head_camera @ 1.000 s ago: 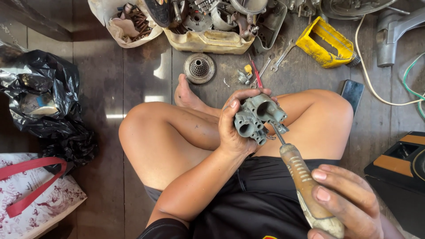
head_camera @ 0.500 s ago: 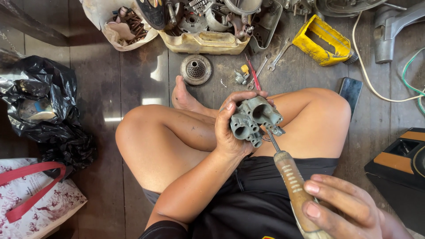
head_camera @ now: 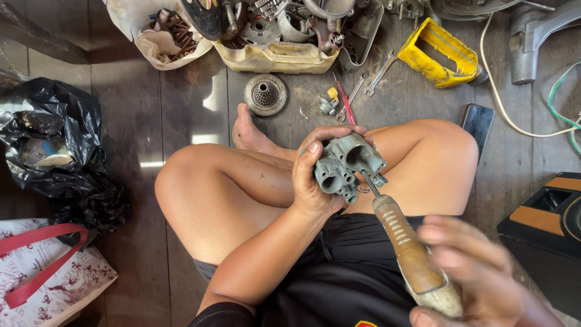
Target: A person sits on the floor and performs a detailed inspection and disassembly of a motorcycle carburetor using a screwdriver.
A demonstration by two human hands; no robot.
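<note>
Head view shows you sitting cross-legged on the wooden floor [head_camera: 181, 109], looking down at your lap. Your left hand [head_camera: 315, 175] is closed around a grey metal engine part [head_camera: 346, 165]. You hold it up over your legs, with its round holes turned toward you, likely so you can see where the tool goes. Your right hand [head_camera: 478, 278] is wrapped around the wooden handle of a screwdriver [head_camera: 405, 248]. The thin metal tip touches the underside of the engine part. The hand looks blurry, so it seems to be moving.

More things lie on the floor past your foot: a round toothed gear [head_camera: 265, 94], small wrenches [head_camera: 369, 82], a yellow tool [head_camera: 440, 53], and a tub of old parts [head_camera: 278, 57]. They are near, so you could reach them.

Compared with one second ago, the engine part is tipped a bit more toward you, and the screwdriver handle leans lower to the right. Your right hand has slid down toward the end of the handle.
</note>
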